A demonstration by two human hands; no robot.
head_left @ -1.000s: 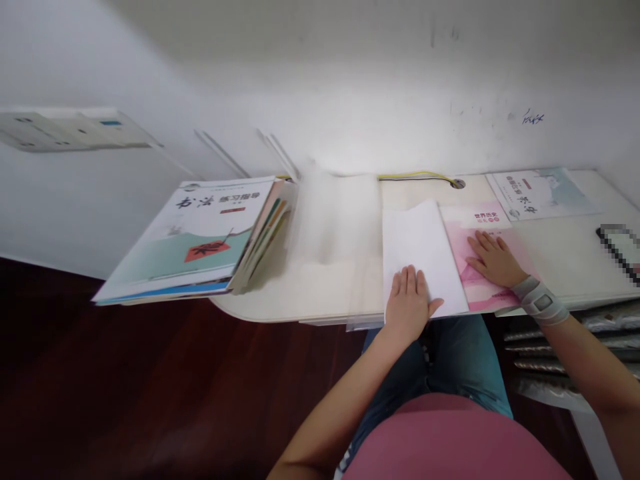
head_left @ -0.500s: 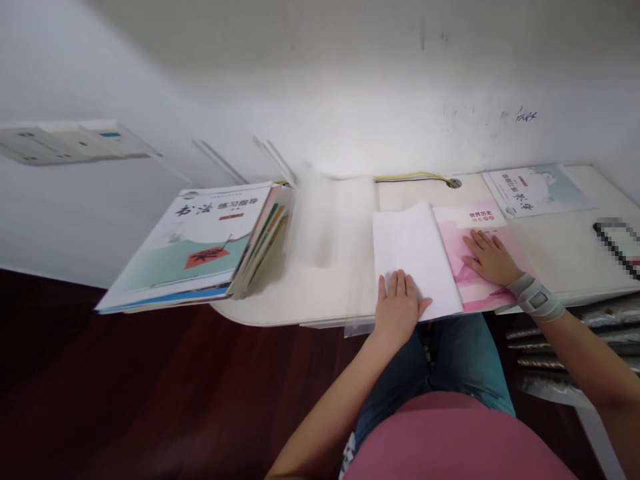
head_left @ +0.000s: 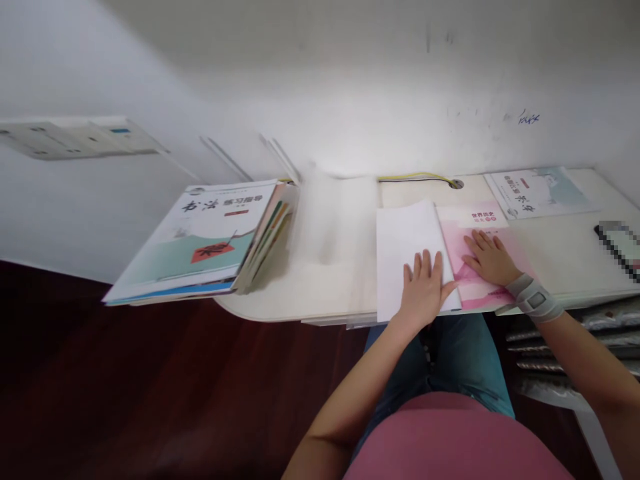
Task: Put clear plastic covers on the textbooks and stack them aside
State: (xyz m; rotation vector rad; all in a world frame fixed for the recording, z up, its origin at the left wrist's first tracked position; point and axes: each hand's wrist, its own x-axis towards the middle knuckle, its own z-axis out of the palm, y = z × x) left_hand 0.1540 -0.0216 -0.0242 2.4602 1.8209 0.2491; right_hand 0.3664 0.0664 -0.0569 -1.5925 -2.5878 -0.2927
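While a stack of books [head_left: 185, 233] is seen at the left end of the white table [head_left: 300, 293], its top cover printed in white and green with a red patch, a clear plastic sheet [head_left: 330, 220] is spread to the right of it. Next, a plain white sheet [head_left: 405, 233] is laid flat, its far edge slightly uneven. On its near right part the left hand [head_left: 423, 287] is rested palm down, fingers a little apart, thumb stretched to the seam where the pink book [head_left: 455, 250] is met. This book is laid flat on the table, its pale pink cover marked with a dark title and deeper pink shapes. It is partly covered by the right hand [head_left: 493, 260], placed palm down with fingers spread; nothing is clasped in either grip. Farther right, a white and green booklet [head_left: 543, 193] is placed near the wall [head_left: 350, 100].
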